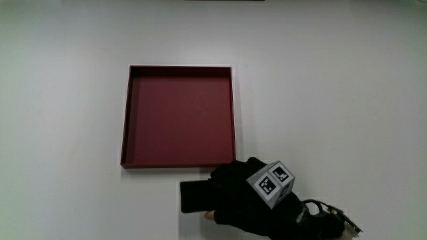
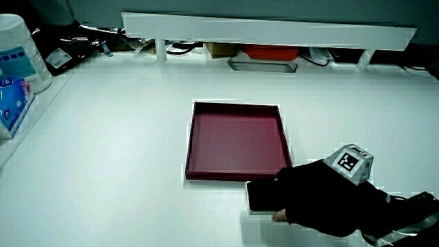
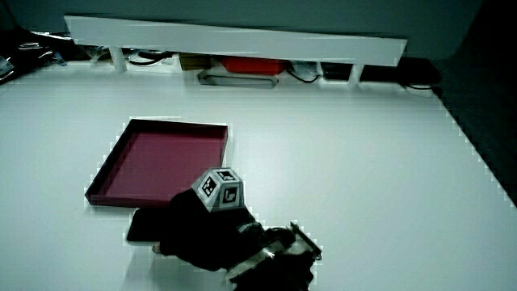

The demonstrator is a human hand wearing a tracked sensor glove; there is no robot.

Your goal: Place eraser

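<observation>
A flat black eraser (image 1: 195,197) lies on the white table, just nearer to the person than the dark red square tray (image 1: 180,117). The gloved hand (image 1: 230,193) rests over one end of the eraser, with fingers curled on its top and the thumb at its near edge. The patterned cube (image 1: 272,182) sits on the hand's back. Both side views show the same: eraser (image 2: 260,195) (image 3: 144,228) under the hand (image 2: 315,199) (image 3: 198,230), close beside the tray (image 2: 236,140) (image 3: 157,158). The tray holds nothing.
A low white partition (image 2: 267,31) (image 3: 234,40) runs along the table edge farthest from the person, with clutter under it. In a side view, a white tub (image 2: 20,55) and a blue packet (image 2: 10,103) stand at the table's edge.
</observation>
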